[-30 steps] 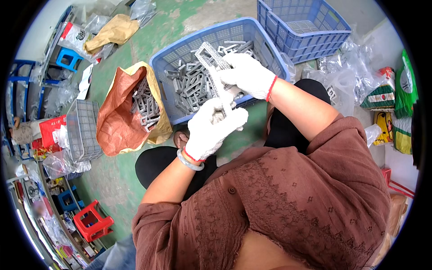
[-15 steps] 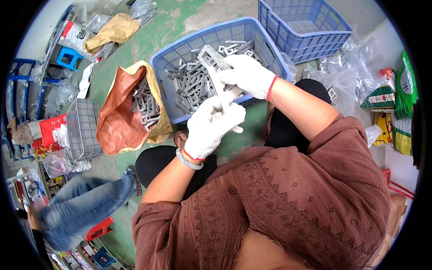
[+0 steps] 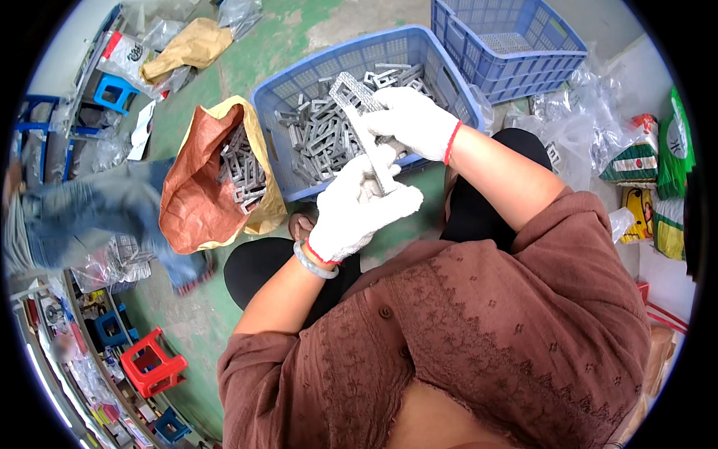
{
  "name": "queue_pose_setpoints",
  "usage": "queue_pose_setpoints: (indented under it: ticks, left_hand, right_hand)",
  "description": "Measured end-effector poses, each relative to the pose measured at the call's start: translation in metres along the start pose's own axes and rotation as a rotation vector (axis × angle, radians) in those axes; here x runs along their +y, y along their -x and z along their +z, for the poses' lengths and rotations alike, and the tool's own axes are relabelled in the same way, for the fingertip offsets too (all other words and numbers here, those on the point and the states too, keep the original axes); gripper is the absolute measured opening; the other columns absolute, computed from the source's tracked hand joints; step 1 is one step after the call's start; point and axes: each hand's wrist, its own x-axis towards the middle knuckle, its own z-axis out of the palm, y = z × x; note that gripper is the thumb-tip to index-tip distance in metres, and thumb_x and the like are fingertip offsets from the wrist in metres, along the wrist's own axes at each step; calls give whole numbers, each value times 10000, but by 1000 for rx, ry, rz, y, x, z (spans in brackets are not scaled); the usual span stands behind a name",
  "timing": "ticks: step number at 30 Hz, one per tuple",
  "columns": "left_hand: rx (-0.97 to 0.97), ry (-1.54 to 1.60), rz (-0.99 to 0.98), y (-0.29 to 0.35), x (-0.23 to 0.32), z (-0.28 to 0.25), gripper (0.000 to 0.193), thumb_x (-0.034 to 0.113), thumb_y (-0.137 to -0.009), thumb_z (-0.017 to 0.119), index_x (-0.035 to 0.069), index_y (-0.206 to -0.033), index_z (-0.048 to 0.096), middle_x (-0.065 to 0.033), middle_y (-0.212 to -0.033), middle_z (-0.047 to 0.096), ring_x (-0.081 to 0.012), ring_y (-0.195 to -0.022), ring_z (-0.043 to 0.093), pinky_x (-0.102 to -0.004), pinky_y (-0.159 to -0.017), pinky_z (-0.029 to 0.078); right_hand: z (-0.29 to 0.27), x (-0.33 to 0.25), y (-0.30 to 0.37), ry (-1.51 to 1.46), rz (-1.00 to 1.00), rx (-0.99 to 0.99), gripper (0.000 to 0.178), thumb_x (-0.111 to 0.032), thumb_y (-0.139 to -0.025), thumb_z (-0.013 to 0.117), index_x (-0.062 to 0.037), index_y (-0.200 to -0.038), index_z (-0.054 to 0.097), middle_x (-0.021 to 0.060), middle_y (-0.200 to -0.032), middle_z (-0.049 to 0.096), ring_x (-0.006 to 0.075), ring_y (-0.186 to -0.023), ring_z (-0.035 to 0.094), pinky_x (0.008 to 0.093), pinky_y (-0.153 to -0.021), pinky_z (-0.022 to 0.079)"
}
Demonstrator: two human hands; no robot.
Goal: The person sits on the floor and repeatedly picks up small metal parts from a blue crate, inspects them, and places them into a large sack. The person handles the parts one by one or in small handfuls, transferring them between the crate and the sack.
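Both my hands wear white knit gloves with red cuffs and meet over the near side of a blue plastic basket. My right hand is closed on a grey metal rectangular frame piece. My left hand grips the lower end of a flat, narrow metal bar, file-like in shape. The bar slants up against the frame piece; their exact contact is partly hidden by the gloves. Many similar grey metal pieces fill the basket below.
An open woven sack with more metal pieces stands left of the basket. An empty-looking blue crate is at the far right, beside clear plastic bags. A person in jeans walks at the left, near a red stool.
My left hand and the bar have shifted slightly right. My right hand stays nearly still. The person in jeans has stepped farther away on the left, uncovering the red stool.
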Motion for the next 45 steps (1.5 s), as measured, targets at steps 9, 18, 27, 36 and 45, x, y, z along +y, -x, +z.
queue_pose_setpoints:
  ticks: [9,18,27,36,45]
  left_hand:
    - [18,15,-45,-2,1,-2,575,-72,-857,709,-25,-1375,463,-176,-1274,561,-241,-1010,671,-386,-817,611]
    - [27,14,-133,0,9,-3,451,-63,-877,688,-61,-1300,530,-182,-1173,629,-268,-959,701,-397,-800,619]
    - [13,119,-166,2,14,-10,373,-9,-904,655,-99,-1251,555,-210,-1117,660,-305,-965,697,-410,-791,619]
    - [263,309,314,-7,55,-36,317,188,-992,580,-48,-1204,588,-178,-1012,669,-270,-822,695,-385,-696,614]
    - [802,12,279,-8,80,-162,387,189,-896,729,5,-1184,547,-107,-925,637,-245,-773,656,-368,-705,582]
  right_hand:
    - [0,4,-2,58,6,-4,118,-108,-952,596,-2,-900,598,55,-792,613,119,-626,616,270,-541,533]
    - [1,2,0,59,11,1,121,-122,-936,600,-4,-930,626,49,-829,630,115,-678,623,273,-576,541]
    - [4,-16,8,1,70,-12,155,-167,-903,642,-13,-898,663,51,-870,649,113,-694,614,261,-579,521]
    - [8,-35,14,-128,128,25,285,-267,-922,642,-50,-1077,745,33,-958,669,118,-673,618,248,-534,526]
    - [1,-21,1,-700,72,-143,212,-233,-947,658,-36,-1021,644,96,-890,649,192,-663,634,284,-459,461]
